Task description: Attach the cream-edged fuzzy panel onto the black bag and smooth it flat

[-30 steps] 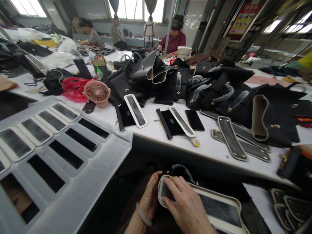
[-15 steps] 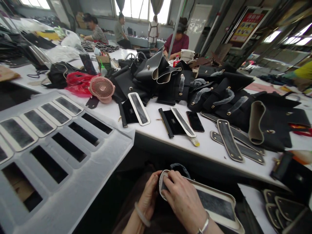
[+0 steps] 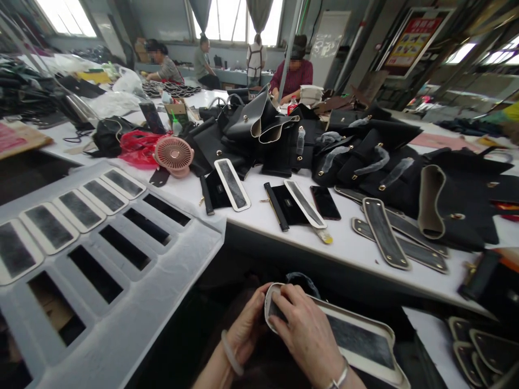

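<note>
Below the white table edge, in the lap: cream-edged bag base panel, dark side up. Left hand gripping its rounded end from the side, right hand pressed flat on top, fingers curled over that same end. Similar panels on the table and in the grey slotted tray at left.

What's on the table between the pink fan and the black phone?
In the head view, between the pink fan and black phone: two cream-edged panels on black pouches.
</note>
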{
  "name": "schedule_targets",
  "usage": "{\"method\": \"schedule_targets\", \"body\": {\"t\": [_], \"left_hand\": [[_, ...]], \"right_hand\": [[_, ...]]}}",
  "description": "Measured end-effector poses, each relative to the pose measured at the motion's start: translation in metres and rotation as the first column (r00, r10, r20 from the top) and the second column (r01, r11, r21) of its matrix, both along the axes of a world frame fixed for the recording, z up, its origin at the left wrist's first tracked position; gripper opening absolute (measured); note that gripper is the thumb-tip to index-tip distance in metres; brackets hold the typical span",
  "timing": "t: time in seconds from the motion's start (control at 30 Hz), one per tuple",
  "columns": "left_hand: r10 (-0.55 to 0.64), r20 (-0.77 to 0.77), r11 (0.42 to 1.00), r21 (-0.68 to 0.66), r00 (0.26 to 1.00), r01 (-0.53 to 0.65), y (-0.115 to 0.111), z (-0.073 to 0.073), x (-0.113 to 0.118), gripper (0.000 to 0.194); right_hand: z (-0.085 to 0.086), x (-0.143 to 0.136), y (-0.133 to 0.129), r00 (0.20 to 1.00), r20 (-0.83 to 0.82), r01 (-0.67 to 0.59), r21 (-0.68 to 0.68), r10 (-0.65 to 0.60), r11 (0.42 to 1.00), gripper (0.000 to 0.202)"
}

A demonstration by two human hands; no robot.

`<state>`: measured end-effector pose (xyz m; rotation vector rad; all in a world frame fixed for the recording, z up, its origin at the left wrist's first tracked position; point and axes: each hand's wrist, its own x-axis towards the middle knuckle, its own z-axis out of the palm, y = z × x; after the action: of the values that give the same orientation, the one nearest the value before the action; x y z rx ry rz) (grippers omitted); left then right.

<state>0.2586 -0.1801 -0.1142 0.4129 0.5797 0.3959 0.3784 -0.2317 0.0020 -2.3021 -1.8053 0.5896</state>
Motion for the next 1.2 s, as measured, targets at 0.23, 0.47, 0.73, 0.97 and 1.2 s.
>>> {"method": "schedule_targets", "body": {"t": [0.23, 0.47, 0.73, 0.97, 1.2], "left_hand": [[-0.005, -0.008, 1.0, -0.022, 1.0, 0.005, 0.002, 0.006, 0.003, 0.039], [-0.014, -0.011, 1.0, 0.002, 1.0, 0.014, 0.007, 0.01, 0.007, 0.039], [-0.02, -0.054, 0.993, 0.118, 0.998, 0.026, 0.006, 0.024, 0.012, 0.039], [0.093, -0.227, 0.949, 0.316, 0.97, -0.017, 0.001, 0.031, 0.018, 0.034], [0.182, -0.367, 0.915, 0.402, 0.912, -0.021, 0.006, 0.026, 0.017, 0.045]], "right_hand": [[-0.008, 0.002, -0.004, 1.0, -0.015, 0.022, 0.03, -0.022, 0.999, 0.025], [-0.012, 0.002, -0.008, 0.999, -0.029, 0.036, 0.069, -0.035, 0.997, 0.03], [-0.016, 0.003, -0.009, 0.996, -0.055, 0.076, 0.131, -0.069, 0.989, 0.037], [-0.012, 0.003, -0.01, 0.995, -0.061, 0.094, 0.196, -0.083, 0.976, 0.039], [-0.011, 0.007, -0.03, 0.93, -0.344, 0.251, 0.345, -0.127, 0.904, 0.035]]}}
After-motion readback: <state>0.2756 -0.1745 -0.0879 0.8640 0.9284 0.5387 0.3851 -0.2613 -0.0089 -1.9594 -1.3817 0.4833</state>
